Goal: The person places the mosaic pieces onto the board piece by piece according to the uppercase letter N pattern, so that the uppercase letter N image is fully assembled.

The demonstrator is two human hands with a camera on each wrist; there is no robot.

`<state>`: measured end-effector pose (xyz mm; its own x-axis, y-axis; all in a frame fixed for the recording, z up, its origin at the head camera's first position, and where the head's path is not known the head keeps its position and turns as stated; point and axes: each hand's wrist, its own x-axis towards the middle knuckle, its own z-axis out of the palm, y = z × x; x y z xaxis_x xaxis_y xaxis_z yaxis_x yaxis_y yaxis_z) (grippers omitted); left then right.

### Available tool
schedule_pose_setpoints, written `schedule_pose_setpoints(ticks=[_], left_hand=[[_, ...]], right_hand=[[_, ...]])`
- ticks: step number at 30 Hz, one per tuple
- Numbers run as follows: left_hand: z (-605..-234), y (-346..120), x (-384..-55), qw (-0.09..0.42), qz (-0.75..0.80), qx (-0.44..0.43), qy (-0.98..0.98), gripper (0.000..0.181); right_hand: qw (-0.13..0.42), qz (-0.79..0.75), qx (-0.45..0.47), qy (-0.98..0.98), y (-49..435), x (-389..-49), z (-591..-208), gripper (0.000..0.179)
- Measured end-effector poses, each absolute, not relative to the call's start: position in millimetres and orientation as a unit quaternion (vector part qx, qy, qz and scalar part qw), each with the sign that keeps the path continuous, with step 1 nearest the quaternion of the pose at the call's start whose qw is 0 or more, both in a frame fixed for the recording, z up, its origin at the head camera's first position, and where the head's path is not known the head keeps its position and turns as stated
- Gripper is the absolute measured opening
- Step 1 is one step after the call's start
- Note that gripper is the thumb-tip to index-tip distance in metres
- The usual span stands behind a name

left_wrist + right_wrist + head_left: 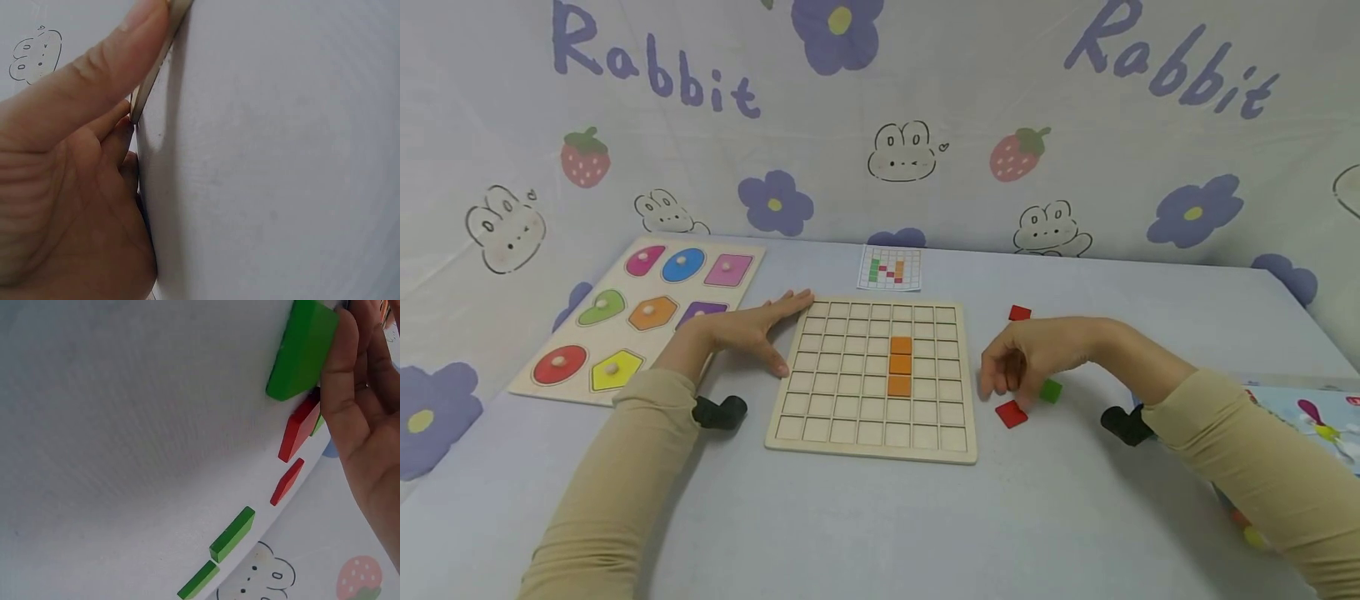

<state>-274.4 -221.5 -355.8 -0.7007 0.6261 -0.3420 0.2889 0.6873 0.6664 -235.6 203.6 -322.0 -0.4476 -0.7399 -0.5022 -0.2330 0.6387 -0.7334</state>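
Observation:
My left hand (747,333) is spread along the left side of a wooden grid board (872,454). Its thumb touches the side edge and its fingertips reach the far left corner; the left wrist view shows the thumb (94,81) against the board's edge. Three orange square tiles (900,365) sit in one column of the grid. Just right of the board, my right hand (1037,354) hangs low with bent fingers, right over a red tile (1011,414) and a green tile (1050,390). In the right wrist view, its fingertips are beside a green tile (303,350).
Another red tile (1019,312) and several green tiles (231,534) lie farther back on the right. A pattern card (889,268) lies behind the board. On the left is a knobbed shape puzzle (647,312); a printed box (1311,417) stands at right, partly behind the forearm.

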Motion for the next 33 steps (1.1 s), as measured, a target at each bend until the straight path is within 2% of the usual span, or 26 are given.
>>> schedule_pose_setpoints(ticks=[12, 22, 33], left_hand=[[-355.5, -219.7, -274.4, 0.283, 0.290, 0.259, 0.877, 0.121], [-355.5, -220.5, -274.1, 0.283, 0.287, 0.254, 0.879, 0.121], [-357.7, -220.2, -275.4, 0.284, 0.286, 0.245, 0.882, 0.121]], right_hand=[[0.435, -0.262, -0.321, 0.800, 204.7, -231.8, -320.5, 0.042], [0.400, -0.232, -0.327, 0.824, 200.8, -228.8, -323.2, 0.034], [0.387, -0.219, -0.327, 0.834, 196.8, -228.4, -324.0, 0.028]])
